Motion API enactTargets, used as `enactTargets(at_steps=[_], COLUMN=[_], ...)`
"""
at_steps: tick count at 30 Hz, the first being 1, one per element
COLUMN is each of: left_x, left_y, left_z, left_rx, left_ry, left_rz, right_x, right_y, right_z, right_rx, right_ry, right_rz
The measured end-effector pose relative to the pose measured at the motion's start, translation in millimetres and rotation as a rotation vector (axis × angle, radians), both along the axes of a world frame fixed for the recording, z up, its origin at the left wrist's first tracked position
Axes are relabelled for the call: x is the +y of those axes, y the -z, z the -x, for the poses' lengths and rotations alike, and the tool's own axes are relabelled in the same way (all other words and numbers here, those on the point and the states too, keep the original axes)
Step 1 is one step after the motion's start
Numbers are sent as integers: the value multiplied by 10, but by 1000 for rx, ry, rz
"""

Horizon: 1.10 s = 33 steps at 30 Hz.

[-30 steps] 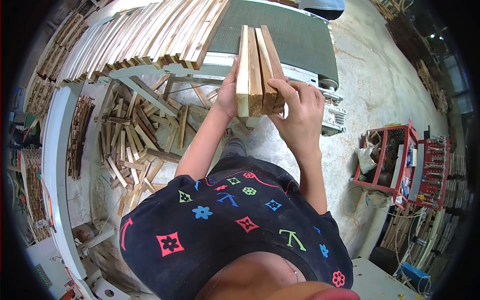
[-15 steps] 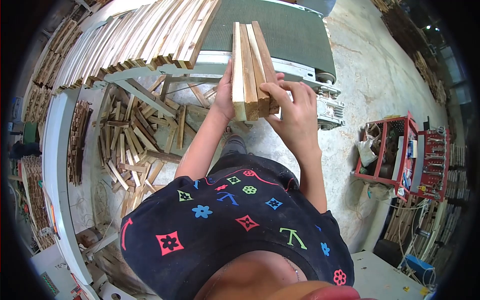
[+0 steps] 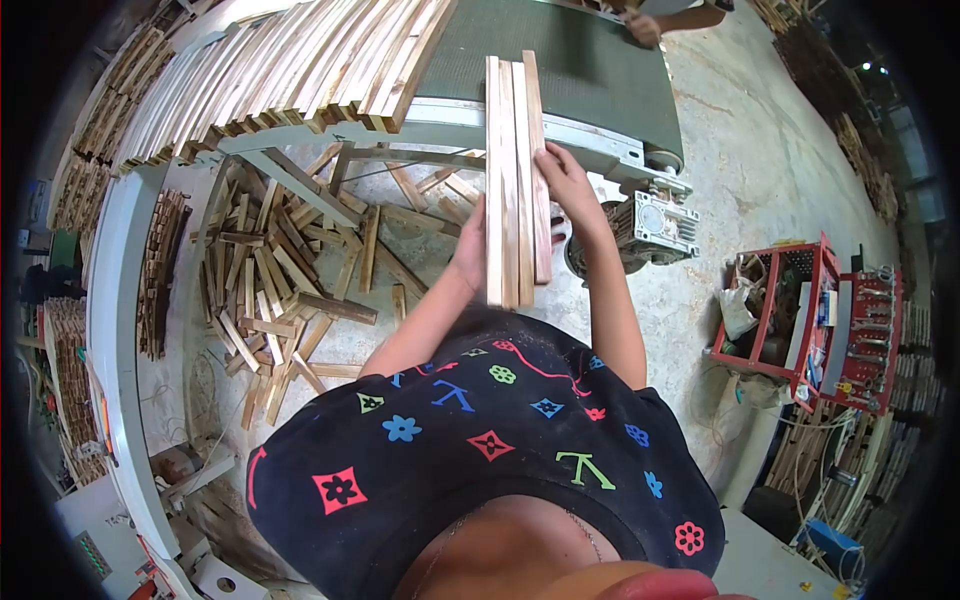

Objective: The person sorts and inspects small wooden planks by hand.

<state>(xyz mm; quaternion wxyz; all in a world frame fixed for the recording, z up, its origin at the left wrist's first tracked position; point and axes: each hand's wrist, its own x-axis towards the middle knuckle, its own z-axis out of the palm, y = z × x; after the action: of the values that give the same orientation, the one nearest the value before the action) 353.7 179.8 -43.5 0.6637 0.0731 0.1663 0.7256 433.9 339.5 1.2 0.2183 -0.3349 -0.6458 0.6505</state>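
Between my two hands stands a small bundle of wooden strips [image 3: 512,180], several side by side, their long faces toward me and their near ends above my shirt. My left hand [image 3: 471,245] grips the bundle's left side low down, partly hidden behind it. On the right, my right hand [image 3: 568,190] holds the outermost strip, thumb along its edge and fingers partly behind the wood. That right strip sits slightly apart at the top. Beyond the bundle lies a green conveyor belt [image 3: 580,70], with a row of similar wooden strips [image 3: 300,75] lined up to its left.
Loose wood offcuts [image 3: 290,270] are heaped on the floor under the frame. A motor [image 3: 665,222] juts from the conveyor's right end. To the right stands a red tool cart [image 3: 775,320]. Another person's hand [image 3: 643,28] is at the belt's far side.
The bundle has tipped, showing long faces instead of end grain, and its near ends are closer to me. My right hand has moved up its side. Another person's hand has appeared at the far side.
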Motion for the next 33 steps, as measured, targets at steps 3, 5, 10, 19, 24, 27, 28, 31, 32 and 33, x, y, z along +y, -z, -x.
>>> enactTargets(at_steps=[3, 5, 10, 19, 24, 27, 28, 31, 32, 33], left_x=[-204, -351, -666, -551, -598, -556, -563, -622, -667, -727], left_y=[209, 330, 315, 80, 179, 66, 12, -39, -5, 49], left_z=[-155, -231, -320, -397, -318, -302, -304, -269, -241, -210], left_rx=[-118, -138, -253, 5, 78, -35, -47, -29, -36, -47], left_ry=[24, 146, 261, 103, 142, 195, 168, 136, 154, 175], left_rz=[107, 101, 19, 303, 303, 102, 142, 150, 154, 158], right_x=[-146, -163, -413, -139, -109, -240, -324, -591, -667, -754], right_y=[3, 127, -821, -659, -329, 1, -8, 55, 67, 19], right_z=[-36, -161, -809, -907, -526, -389, -371, -367, -376, -366], right_rx=[-41, 8, -337, -242, -239, -42, -35, 93, 99, 101], right_ry=[-63, -42, -70, 422, -87, -49, -29, 22, 28, 35], right_rz=[-204, -355, -494, -1381, -1091, -874, -811, -344, -261, -179])
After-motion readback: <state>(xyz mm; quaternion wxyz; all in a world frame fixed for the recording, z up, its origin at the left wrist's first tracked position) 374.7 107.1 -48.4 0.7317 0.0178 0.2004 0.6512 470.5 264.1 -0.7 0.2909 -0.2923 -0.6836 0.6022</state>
